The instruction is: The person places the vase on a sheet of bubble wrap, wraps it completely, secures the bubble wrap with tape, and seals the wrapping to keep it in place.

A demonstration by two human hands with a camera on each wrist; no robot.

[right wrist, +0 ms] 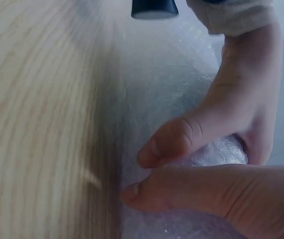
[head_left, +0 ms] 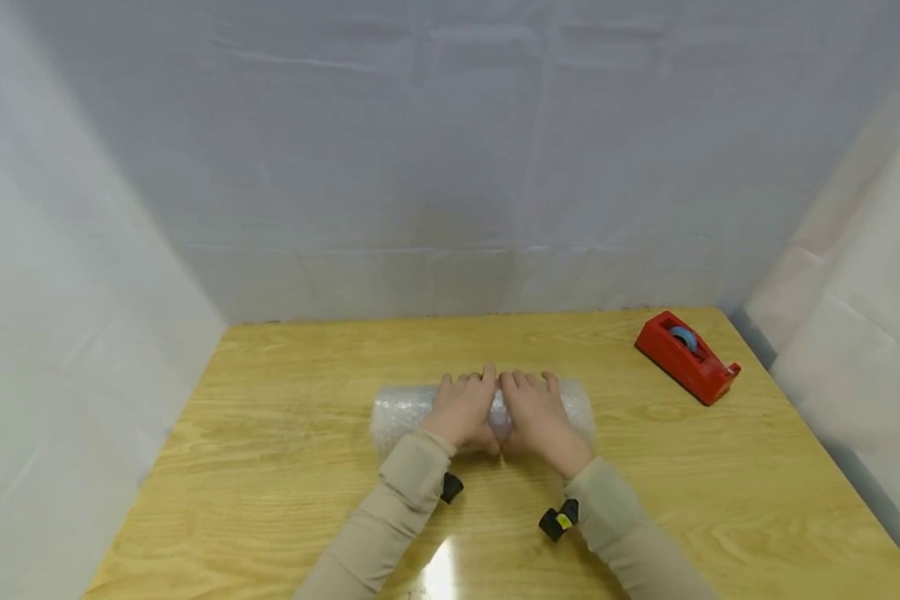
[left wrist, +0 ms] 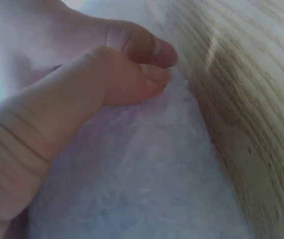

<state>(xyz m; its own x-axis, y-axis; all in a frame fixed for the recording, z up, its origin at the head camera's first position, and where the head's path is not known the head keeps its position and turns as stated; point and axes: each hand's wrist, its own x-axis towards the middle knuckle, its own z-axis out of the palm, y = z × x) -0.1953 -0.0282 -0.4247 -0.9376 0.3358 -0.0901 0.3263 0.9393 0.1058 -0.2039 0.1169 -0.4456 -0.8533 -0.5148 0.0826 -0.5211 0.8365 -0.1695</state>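
A roll of clear bubble wrap (head_left: 401,412) lies crosswise on the wooden table (head_left: 285,483), with a purplish tint showing at its middle. My left hand (head_left: 465,408) grips the roll just left of centre, fingers over the top and thumb on the near side. Close beside it, my right hand (head_left: 536,417) holds the roll the same way. Both thumbs press on the bubble wrap (left wrist: 152,174) in the left wrist view, their tips nearly touching. The right wrist view shows the two thumbs from the other side. What lies inside the wrap cannot be made out.
At the table's back right stands a red tape dispenser (head_left: 686,358) with a blue-cored roll of tape (head_left: 683,337). Pale sheeting (head_left: 457,167) hangs behind the table and along both sides. A black wrist camera (head_left: 558,521) sits below the right sleeve.
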